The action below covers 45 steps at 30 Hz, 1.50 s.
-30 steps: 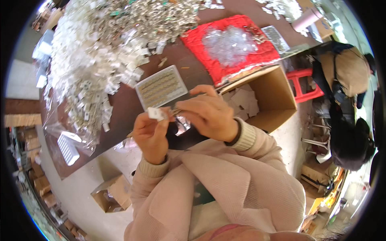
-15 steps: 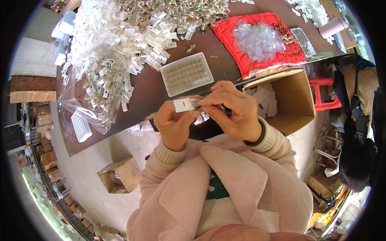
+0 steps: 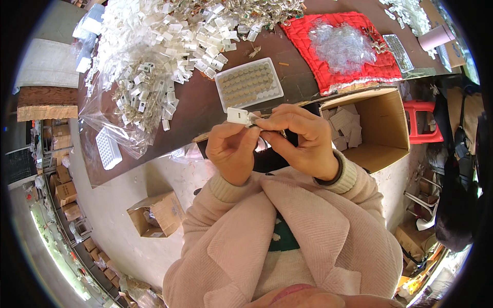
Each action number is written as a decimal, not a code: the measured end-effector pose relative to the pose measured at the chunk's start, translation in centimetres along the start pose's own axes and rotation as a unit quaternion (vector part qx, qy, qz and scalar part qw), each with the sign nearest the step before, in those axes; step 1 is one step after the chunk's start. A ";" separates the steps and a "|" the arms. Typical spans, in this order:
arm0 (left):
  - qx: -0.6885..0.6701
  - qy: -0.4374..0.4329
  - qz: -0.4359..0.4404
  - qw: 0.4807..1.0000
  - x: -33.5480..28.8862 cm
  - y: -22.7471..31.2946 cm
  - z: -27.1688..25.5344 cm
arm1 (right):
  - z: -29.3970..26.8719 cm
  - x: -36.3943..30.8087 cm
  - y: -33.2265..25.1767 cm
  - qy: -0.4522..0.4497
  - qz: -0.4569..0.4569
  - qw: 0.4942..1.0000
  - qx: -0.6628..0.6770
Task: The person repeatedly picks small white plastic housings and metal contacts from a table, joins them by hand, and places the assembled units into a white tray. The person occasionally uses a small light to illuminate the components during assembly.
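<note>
In front of my chest, my left hand (image 3: 233, 154) pinches a small white plastic case (image 3: 236, 116) between thumb and fingers. The case has a dark slot in its face and a clear, shiny end. My right hand (image 3: 303, 136) is closed, its thumb and fingertips pressed together at that clear end. The fingers partly cover what lies between the two hands. Just beyond them on the table sits a white tray (image 3: 224, 102) with rows of round greyish discs.
A big heap of similar white cases (image 3: 179, 43) covers the table's far left, partly in a clear bag. Clear plastic pieces (image 3: 341, 46) lie on a red cloth (image 3: 313, 77). An open cardboard box (image 3: 382, 123) stands at right, a red stool (image 3: 423, 122) beyond it.
The white case has risen and tilted a little, and my hands have shifted with it. My right fingers have moved from around the clear end to its tip. The whole view has shifted slightly.
</note>
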<state>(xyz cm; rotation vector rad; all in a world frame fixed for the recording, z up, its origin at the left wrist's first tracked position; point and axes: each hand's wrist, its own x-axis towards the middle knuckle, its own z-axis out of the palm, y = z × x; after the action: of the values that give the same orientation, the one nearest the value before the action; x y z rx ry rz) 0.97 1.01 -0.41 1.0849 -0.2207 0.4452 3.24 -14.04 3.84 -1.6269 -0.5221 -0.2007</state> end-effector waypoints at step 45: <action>-0.040 0.074 -0.050 0.995 -0.7 -0.7 -0.1 | 1.9 -0.6 -0.3 0.048 0.038 0.998 -0.009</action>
<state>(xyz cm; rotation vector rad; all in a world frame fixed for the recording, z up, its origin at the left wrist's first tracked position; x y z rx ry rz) 0.69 0.65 -1.25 0.9747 -0.0536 0.4210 2.25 -12.29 3.59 -1.6436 -0.3857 -0.2253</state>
